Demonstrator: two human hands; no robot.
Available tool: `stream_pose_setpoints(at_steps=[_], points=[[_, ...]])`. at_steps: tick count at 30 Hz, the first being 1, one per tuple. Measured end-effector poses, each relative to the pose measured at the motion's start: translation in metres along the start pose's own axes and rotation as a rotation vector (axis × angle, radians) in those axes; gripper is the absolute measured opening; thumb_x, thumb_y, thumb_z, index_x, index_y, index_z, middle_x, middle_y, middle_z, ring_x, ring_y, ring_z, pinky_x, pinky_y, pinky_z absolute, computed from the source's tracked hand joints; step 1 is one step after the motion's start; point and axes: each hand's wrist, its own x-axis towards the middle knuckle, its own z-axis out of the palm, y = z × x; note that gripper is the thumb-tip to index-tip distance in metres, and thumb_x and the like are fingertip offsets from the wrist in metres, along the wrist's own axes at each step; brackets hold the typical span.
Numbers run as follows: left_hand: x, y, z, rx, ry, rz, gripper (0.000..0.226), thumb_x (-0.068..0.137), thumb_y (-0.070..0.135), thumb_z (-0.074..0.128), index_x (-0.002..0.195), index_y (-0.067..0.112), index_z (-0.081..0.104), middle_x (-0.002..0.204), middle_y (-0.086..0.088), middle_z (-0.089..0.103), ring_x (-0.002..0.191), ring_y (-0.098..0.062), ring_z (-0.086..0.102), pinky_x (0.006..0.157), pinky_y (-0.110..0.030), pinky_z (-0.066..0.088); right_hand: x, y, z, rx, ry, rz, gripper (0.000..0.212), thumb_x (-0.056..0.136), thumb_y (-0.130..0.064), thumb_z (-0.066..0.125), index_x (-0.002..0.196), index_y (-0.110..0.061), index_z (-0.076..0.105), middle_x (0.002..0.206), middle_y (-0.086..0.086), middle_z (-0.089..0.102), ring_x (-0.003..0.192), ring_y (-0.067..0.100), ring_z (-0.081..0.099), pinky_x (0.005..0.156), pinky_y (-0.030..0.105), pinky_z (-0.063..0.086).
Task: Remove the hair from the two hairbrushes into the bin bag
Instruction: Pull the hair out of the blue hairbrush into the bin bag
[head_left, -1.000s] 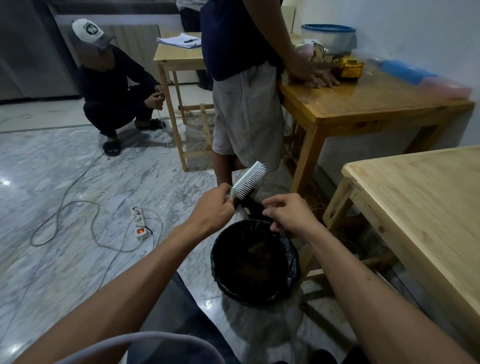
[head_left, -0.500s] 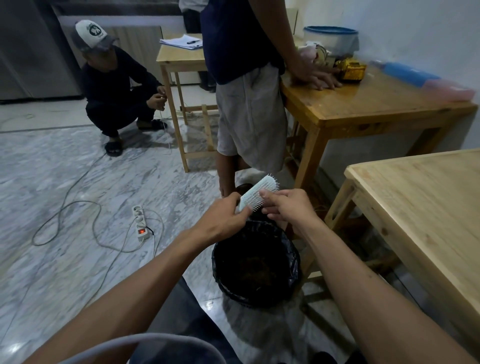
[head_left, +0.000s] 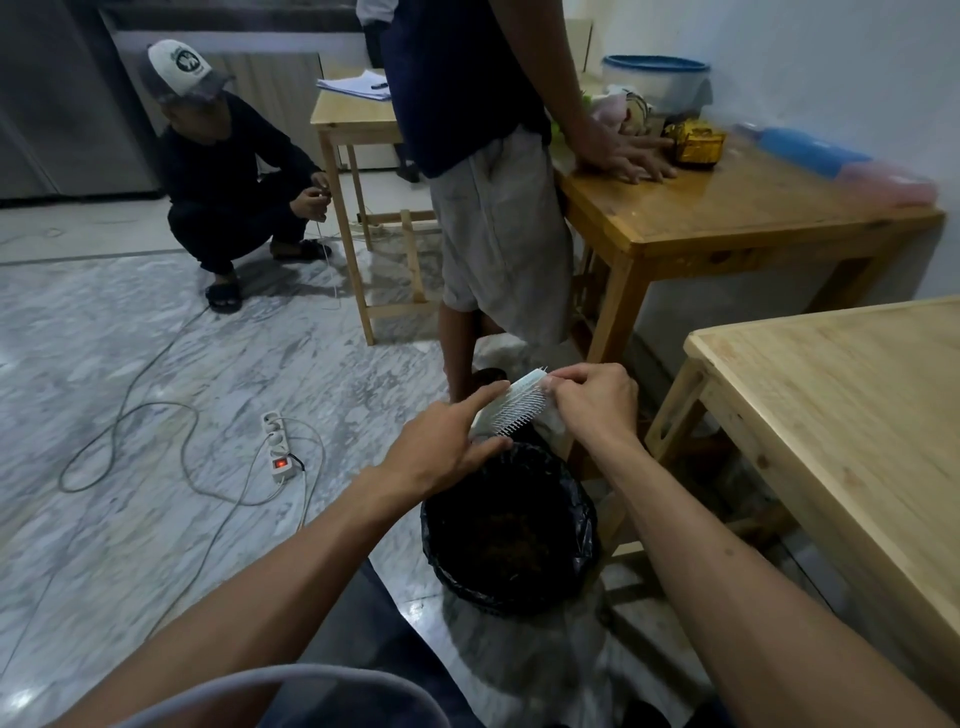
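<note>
Hairbrush (head_left: 511, 405) over bin bag (head_left: 511, 530), btwn both hands.

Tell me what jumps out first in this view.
Centre frame, both hands work a pale hairbrush over the black bin bag: the left hand holds its lower end, the right hand pinches its far end. Behind, a standing person leans on a wooden table.

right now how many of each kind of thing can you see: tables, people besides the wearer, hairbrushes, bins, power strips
tables: 3, near pale one, darker one, far small one
people besides the wearer: 2, crouching person, standing person
hairbrushes: 1, hairbrush
bins: 1, bin bag
power strips: 1, power strip
total: 8
</note>
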Motion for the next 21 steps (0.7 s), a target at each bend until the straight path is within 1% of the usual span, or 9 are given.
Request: stream_pose_setpoints(at_steps=[2,4,6,8,10,11,14,18,21], points=[[0.000,-0.002,0.002,-0.012,0.040,0.003,0.063,0.094,0.056,0.059,0.152,0.042,0.038,0.088,-0.007,0.069,0.082,-0.030,0.067,0.066,-0.036,0.049,0.001,-0.001,-0.002,0.019,0.009,0.012,0.014,0.089,-0.025,0.074,0.096,-0.019,0.084,0.093,-0.002,0.079,0.092,0.016,0.072,0.081,0.032,0.058],[0.002,-0.003,0.002,-0.044,0.066,-0.028,0.060,0.095,0.059,0.056,0.150,0.042,0.041,0.097,-0.012,0.074,0.088,-0.031,0.069,0.072,-0.040,0.055,0.003,-0.002,-0.004,0.174,0.030,0.092,0.011,0.089,-0.024,0.074,0.091,-0.018,0.083,0.085,0.000,0.078,0.083,0.017,0.074,0.082,0.038,0.064],[0.004,-0.003,-0.003,-0.129,0.090,-0.096,0.058,0.096,0.056,0.057,0.150,0.037,0.044,0.102,-0.014,0.075,0.091,-0.031,0.070,0.079,-0.044,0.057,0.004,-0.004,-0.006,0.299,0.064,0.164,0.011,0.093,-0.023,0.071,0.089,-0.017,0.080,0.081,0.001,0.077,0.078,0.016,0.076,0.079,0.039,0.065],[0.005,-0.002,-0.008,-0.192,0.097,-0.135,0.057,0.098,0.054,0.055,0.150,0.032,0.045,0.087,-0.012,0.073,0.078,-0.027,0.068,0.076,-0.045,0.057,0.004,-0.007,-0.008,0.299,0.040,0.170,0.018,0.098,-0.028,0.066,0.091,-0.018,0.078,0.084,0.000,0.077,0.080,0.017,0.076,0.078,0.037,0.066],[0.007,0.001,-0.013,-0.228,0.091,-0.147,0.055,0.099,0.054,0.053,0.149,0.032,0.047,0.069,-0.004,0.065,0.059,-0.019,0.062,0.065,-0.041,0.057,0.000,-0.014,-0.009,0.305,-0.068,0.183,0.024,0.100,-0.038,0.062,0.101,-0.017,0.074,0.089,0.000,0.076,0.082,0.016,0.075,0.077,0.035,0.065],[0.007,0.003,-0.014,-0.256,0.089,-0.151,0.053,0.099,0.054,0.053,0.147,0.033,0.048,0.067,-0.002,0.063,0.055,-0.015,0.058,0.061,-0.039,0.056,-0.002,-0.017,-0.010,0.328,-0.142,0.191,0.024,0.100,-0.040,0.062,0.104,-0.018,0.072,0.093,0.000,0.075,0.082,0.014,0.074,0.075,0.032,0.065],[0.008,0.017,-0.018,-0.336,0.071,-0.132,0.048,0.099,0.051,0.055,0.143,0.032,0.052,0.075,-0.005,0.066,0.054,-0.009,0.054,0.058,-0.033,0.049,-0.005,-0.024,-0.012,0.468,-0.305,0.203,0.022,0.098,-0.033,0.067,0.112,-0.016,0.071,0.099,0.003,0.078,0.085,0.014,0.076,0.070,0.025,0.064],[0.011,0.032,-0.026,-0.310,0.051,-0.108,0.053,0.092,0.051,0.065,0.134,0.022,0.050,0.090,0.000,0.069,0.059,-0.009,0.056,0.054,-0.030,0.046,0.002,-0.029,-0.015,0.646,-0.236,0.227,0.021,0.096,-0.018,0.071,0.111,-0.004,0.074,0.091,0.010,0.079,0.071,0.014,0.077,0.055,0.020,0.058],[0.018,0.042,-0.034,-0.309,0.055,-0.103,0.046,0.089,0.038,0.070,0.125,0.016,0.053,0.102,-0.005,0.070,0.067,-0.015,0.059,0.056,-0.027,0.046,0.011,-0.031,-0.031,0.636,-0.183,0.188,0.023,0.094,-0.019,0.073,0.111,-0.004,0.074,0.097,0.012,0.078,0.076,0.016,0.076,0.056,0.019,0.056]])
